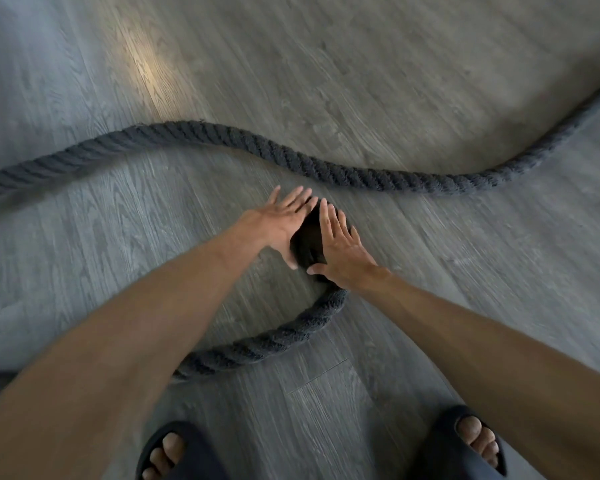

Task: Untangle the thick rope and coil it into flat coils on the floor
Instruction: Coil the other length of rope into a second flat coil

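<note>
A thick dark grey twisted rope [243, 142] snakes across the wooden floor from the left edge to the upper right. Another stretch of it [274, 341] curves from the lower left up to a black-capped rope end [307, 242] at the centre. My left hand [278, 221] and my right hand [340, 249] lie flat on either side of that end, fingers stretched out and apart, palms against it. Neither hand is closed around the rope. My forearms hide part of the lower curve.
Grey wood-plank floor [395, 81] fills the view, with a bright light patch at the upper left. My two feet in dark open-toe slippers [174, 452] stand at the bottom edge, just behind the lower rope curve.
</note>
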### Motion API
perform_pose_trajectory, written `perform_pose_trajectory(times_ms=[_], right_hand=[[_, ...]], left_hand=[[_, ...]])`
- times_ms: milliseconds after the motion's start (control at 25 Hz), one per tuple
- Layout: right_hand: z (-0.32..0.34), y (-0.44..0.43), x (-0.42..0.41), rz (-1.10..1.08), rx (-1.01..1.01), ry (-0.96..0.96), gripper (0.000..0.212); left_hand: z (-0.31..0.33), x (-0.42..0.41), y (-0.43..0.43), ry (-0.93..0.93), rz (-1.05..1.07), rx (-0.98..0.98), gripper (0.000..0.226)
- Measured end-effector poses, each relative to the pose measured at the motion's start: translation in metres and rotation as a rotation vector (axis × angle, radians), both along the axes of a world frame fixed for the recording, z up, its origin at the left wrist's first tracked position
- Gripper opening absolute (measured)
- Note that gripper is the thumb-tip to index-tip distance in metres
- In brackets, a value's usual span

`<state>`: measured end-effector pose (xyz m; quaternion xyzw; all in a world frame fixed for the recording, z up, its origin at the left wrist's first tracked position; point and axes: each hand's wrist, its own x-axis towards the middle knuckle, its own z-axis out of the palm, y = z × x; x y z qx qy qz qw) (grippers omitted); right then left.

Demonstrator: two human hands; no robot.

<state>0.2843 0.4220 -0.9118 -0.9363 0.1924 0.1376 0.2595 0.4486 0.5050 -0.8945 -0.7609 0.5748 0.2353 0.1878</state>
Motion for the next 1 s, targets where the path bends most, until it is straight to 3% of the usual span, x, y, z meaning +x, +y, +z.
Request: perform_pose_trajectory(times_ms=[160, 280, 440, 560, 680, 720, 880, 1000], right_hand=[[-0.004, -0.005, 0.0, 0.037, -0.012, -0.012, 0.129], [-0.005, -0.011, 0.001, 0.05, 0.003, 0.005, 0.13], [-0.004, -0.005, -0.006, -0.03, -0.032, -0.056, 0.133], [-0.007, 0.005, -0.016, -0.316, -0.056, 0.024, 0.116], [-0.004, 0.003, -0.013, -0.483, -0.055, 0.083, 0.079], [0.0, 0.002, -0.005, -0.529, -0.008, 0.078, 0.077], [0.015, 0.008, 0.04, -0.666, 0.125, 0.205, 0.113], [0.018, 0.015, 0.056, -0.688, 0.064, 0.279, 0.12]], left_hand=[[-0.023, 0.002, 0.005, -0.082, -0.127, -0.195, 0.156], [-0.025, 0.003, -0.007, -0.043, -0.175, -0.139, 0.16], [-0.02, -0.004, -0.007, -0.021, -0.07, -0.171, 0.155], [-0.019, -0.013, 0.014, -0.014, 0.22, -0.179, 0.151], [-0.022, -0.035, 0.039, -0.084, 0.718, -0.228, 0.15], [-0.023, -0.044, 0.042, -0.103, 0.845, -0.211, 0.15], [-0.02, -0.074, 0.038, -0.212, 1.052, -0.161, 0.151], [-0.017, -0.083, 0.035, -0.239, 1.088, -0.134, 0.151]])
